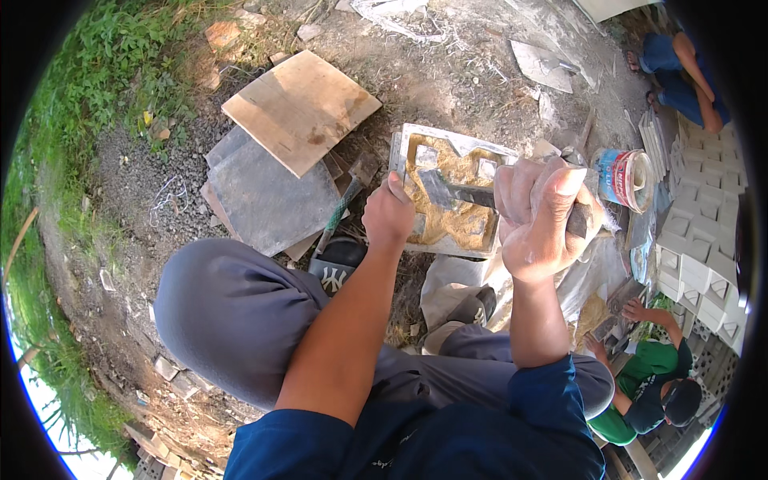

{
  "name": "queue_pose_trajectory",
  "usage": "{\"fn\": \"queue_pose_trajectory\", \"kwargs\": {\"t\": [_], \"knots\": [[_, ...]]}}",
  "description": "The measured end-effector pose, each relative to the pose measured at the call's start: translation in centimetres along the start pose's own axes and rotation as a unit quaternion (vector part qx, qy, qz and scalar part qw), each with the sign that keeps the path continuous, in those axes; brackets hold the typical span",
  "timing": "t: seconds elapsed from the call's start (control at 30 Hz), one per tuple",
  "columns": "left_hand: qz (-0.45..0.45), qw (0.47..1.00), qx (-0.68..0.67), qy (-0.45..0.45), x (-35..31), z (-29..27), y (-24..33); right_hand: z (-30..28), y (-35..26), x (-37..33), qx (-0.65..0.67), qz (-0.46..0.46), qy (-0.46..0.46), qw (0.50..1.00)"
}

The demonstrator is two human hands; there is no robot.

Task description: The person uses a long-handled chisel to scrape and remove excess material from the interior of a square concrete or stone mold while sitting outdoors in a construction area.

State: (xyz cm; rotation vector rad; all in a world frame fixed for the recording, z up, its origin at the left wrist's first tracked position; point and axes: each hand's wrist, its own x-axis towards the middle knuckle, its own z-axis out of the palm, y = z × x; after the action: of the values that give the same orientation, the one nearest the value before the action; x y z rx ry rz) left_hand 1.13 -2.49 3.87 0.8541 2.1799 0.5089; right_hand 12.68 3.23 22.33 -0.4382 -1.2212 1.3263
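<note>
A square, pale mould [500, 150] lies in front of me, filled with damp yellowish-brown sandy mix [456, 218] around several pale raised shapes. My right hand [544, 212] is closed in a fist around a trowel [472, 194]. Its flat grey blade rests over the mix, left of the mould's middle; the fist covers most of the handle. At the mould's left edge, my left hand [390, 212] grips the side with curled fingers, partly hidden from above. Just left of that hand lies a hammer [340, 210] with a green-wrapped handle.
An open can [636, 181] stands right of my right hand. Wooden board [300, 108] and grey sheets [272, 192] lie at left. Pale patterned blocks [700, 248] are stacked at far right. One person in green [640, 376] works lower right; another person [680, 80] sits upper right.
</note>
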Motion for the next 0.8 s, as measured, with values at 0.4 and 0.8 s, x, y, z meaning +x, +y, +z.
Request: {"fn": "queue_pose_trajectory", "kwargs": {"t": [0.4,0.8], "knots": [[-0.002,1.000,-0.017,-0.020,0.1,0.1,0.0,2.3,1.1,-0.6,-0.234,0.034,0.123,0.964],[0.010,1.000,-0.014,-0.007,-0.1,0.1,-0.1,3.1,1.0,-2.2,-0.145,-0.046,0.208,0.966]]}}
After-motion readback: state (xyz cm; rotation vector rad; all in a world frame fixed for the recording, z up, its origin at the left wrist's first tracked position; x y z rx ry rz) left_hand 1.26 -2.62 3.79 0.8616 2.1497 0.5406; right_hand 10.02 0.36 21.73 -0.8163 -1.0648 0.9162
